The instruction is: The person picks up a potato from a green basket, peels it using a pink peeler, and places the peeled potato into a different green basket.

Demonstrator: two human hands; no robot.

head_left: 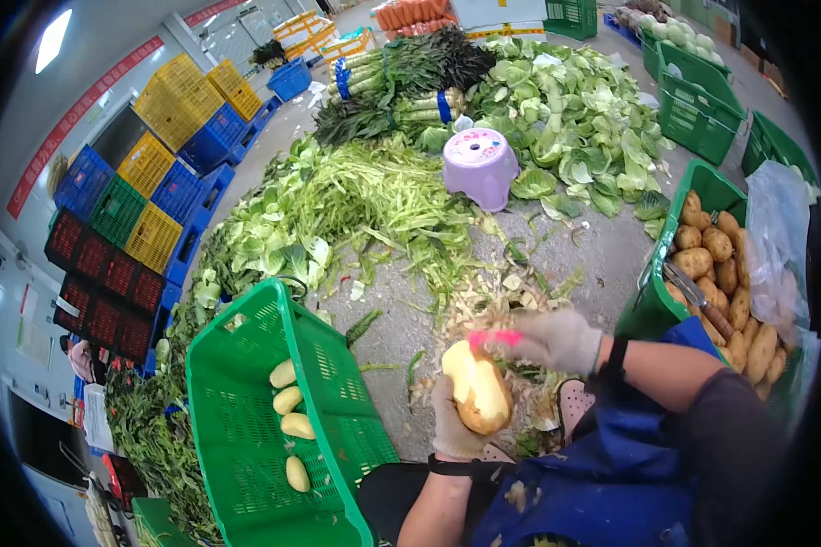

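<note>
A large, partly peeled potato (483, 412) is held in my gloved left hand (453, 424), its fingers wrapped round the lower left side. Its upper part is pale and bare; brown skin remains at the lower end. My gloved right hand (561, 341) is closed on a pink peeler (494, 338) at the top of the potato. To the left, a green basket (287, 365) holds several peeled potatoes (297, 425). On the right, a green crate (652, 273) is full of unpeeled potatoes (716, 244), with a knife (689, 284) lying on them.
Peelings (483, 296) lie on the floor before me. Beyond are a purple stool (480, 169), heaps of cabbage leaves (556, 114) and bundled green stalks (420, 108). Stacked crates (146, 164) stand at the left. A plastic bag (778, 242) hangs over the right crate.
</note>
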